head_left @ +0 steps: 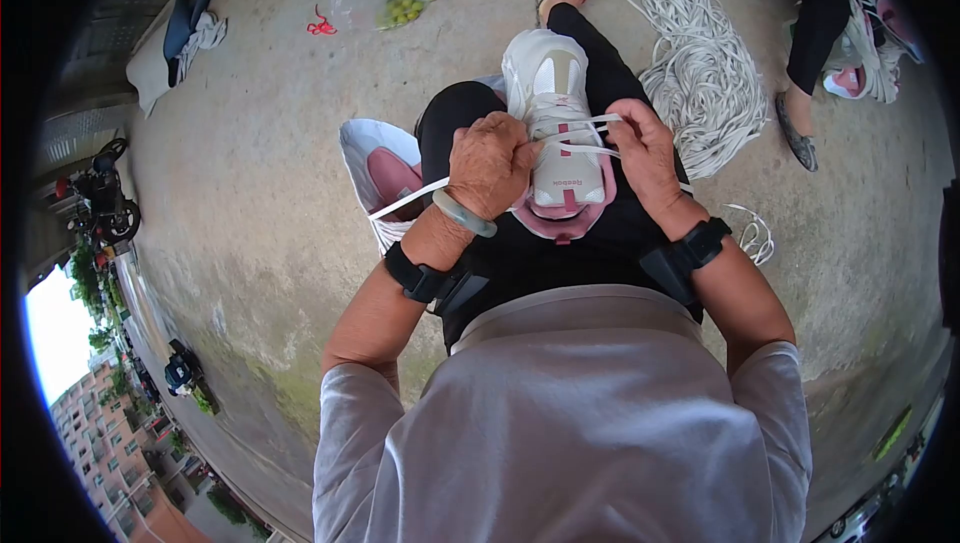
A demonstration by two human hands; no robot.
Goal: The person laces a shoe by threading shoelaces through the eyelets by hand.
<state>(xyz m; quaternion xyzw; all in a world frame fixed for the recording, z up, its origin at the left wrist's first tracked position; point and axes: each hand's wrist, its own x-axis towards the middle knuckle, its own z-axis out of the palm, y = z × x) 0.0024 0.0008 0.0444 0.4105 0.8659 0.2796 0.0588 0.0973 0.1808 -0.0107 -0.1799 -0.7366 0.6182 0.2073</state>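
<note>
We see the white Reebok sneaker (567,171) at the lap, over the black trousers (460,108), its toe pointing away from the body and its pink-lined opening nearest the waist. Left of the sneaker, our left hand (490,165) is palm-down, back uppermost, fingers folded under and thumb reaching toward the tongue, gripping the white shoelace (585,151); a length trails out past its jade-like bangle (464,213). Right of the sneaker, our right hand (645,148) bends inward at the wrist, fingers curled, pinching lace between thumb and forefinger. Two strands span the gap above the sneaker's tongue. Both forearms angle in toward the sneaker, elbows bent outward. Beyond the right hand, right of the sneaker, we see a heap of white laces (705,83) on the concrete.
</note>
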